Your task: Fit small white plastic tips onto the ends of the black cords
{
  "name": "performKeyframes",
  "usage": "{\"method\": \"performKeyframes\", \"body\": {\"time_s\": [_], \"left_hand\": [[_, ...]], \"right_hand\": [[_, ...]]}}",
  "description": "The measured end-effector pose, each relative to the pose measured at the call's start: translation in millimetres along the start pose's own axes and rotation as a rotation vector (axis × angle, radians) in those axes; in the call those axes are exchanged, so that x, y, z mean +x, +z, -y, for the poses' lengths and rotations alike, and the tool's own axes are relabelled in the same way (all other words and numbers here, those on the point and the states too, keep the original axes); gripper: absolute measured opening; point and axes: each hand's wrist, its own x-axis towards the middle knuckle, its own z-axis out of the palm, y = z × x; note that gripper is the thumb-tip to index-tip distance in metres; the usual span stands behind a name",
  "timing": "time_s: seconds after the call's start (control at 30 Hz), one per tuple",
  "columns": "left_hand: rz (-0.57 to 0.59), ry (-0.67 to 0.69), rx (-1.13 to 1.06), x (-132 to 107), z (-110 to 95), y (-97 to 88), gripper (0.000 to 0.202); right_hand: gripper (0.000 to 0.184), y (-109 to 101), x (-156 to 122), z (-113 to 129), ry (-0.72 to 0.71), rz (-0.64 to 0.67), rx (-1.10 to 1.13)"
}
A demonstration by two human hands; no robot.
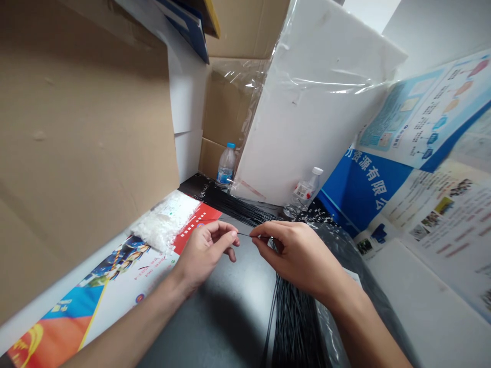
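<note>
A thin black wire (244,234) runs between my two hands above the dark table top. My left hand (207,249) pinches it between thumb and forefinger, the other fingers loosely curled. On the other side my right hand (293,250) grips the same wire with thumb and fingertips pressed together. Below and beside my right hand lies a thick bundle of black wires (297,322). More black wires (238,204) stretch across the back of the table, with pale tips at the far left end.
A clear bag of white pieces (164,222) lies left, on printed sheets (126,286). Two plastic bottles, one blue-capped (225,166) and one white-capped (307,191), stand at the back. Cardboard (88,143), a white foam board (307,107) and posters (383,179) wall the space. Black plastic (341,245) lies right.
</note>
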Motion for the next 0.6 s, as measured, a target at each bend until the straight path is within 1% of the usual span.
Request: {"method": "performKeyframes", "body": {"time_s": [0.13, 0.3, 0.6], "left_hand": [[-0.012, -0.021, -0.047, 0.5, -1.1, 0.1, 0.021], [0.011, -0.029, -0.069, -0.1, -1.2, 0.5, 0.023], [0.035, 0.037, 0.057, 0.0, -1.3, -2.3, 0.018]], "right_hand": [[0.015, -2.4, -1.2, -1.1, 0.009, -0.001, 0.005], [0.018, -6.3, -1.5, -2.5, 0.016, 0.001, 0.018], [0.020, -8.7, -1.6, -0.9, 0.069, 0.055, -0.016]]}}
